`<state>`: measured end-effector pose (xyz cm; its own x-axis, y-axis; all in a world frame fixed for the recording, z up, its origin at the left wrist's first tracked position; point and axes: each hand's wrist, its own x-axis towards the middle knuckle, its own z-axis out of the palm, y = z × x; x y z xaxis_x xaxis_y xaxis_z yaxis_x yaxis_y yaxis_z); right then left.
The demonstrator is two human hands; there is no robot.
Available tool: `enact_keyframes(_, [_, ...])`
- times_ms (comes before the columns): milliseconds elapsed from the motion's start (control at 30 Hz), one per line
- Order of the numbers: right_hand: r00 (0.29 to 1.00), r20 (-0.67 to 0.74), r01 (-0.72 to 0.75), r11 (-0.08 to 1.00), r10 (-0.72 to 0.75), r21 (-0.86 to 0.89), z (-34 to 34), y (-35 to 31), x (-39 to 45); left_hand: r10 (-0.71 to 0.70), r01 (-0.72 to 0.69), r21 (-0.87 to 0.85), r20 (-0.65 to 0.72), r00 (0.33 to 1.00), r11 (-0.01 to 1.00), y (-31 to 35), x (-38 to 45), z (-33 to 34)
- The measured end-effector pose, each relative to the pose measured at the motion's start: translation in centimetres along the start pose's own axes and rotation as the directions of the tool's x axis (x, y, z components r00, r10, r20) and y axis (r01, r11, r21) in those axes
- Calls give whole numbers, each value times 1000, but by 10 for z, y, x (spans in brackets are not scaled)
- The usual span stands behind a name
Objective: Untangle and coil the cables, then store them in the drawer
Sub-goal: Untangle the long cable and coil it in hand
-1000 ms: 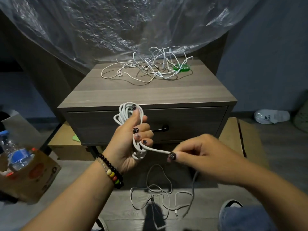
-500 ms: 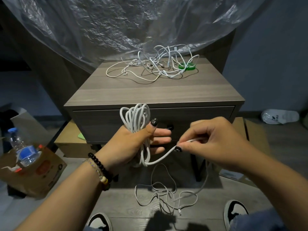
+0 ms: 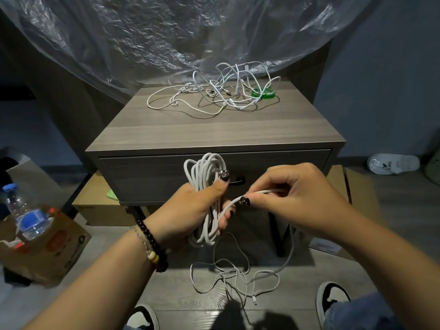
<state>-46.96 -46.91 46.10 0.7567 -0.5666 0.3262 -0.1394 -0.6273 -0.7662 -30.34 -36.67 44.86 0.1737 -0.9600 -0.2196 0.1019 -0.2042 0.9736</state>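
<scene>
Wood-look floor [image 3: 185, 294] carries the slack white cable tail [image 3: 238, 275] between the shoes. Left hand [image 3: 190, 210] grips the coiled cable [image 3: 204, 172]; right hand [image 3: 297, 198] pinches its free run just beside, before the closed drawer [image 3: 147, 177]. Tangled cables [image 3: 226, 91] lie at the nightstand's [image 3: 214, 129] back edge.

Nightstand [image 3: 214, 129] ahead as landmark. On its surface toward the back, tangled cables [image 3: 214, 94]; drawer [image 3: 152, 177] in its front. Before the drawer, left hand [image 3: 190, 210] holding a coil [image 3: 204, 177], right hand [image 3: 292, 198] just right of it. Below, loose cable [image 3: 238, 275] on the floor. Left of the nightstand, box [image 3: 47, 248] with bottle [image 3: 23, 217]; right, slipper [image 3: 392, 163].
</scene>
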Motion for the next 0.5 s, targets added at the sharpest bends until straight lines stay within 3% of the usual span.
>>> enact_keyframes(133, [995, 78, -66, 997, 62, 42, -18, 4, 3, 40, -40, -24, -1, 999, 999, 3, 2, -3])
enact_keyframes(267, [996, 24, -81, 997, 80, 7, -22, 11, 6, 64, -63, 35, -21, 998, 997, 2, 3, -11])
enact_keyframes(500, [999, -19, -31, 998, 30, -51, 4, 15, 3, -53, 51, 20, 145, 988, 999, -14, 0, -3])
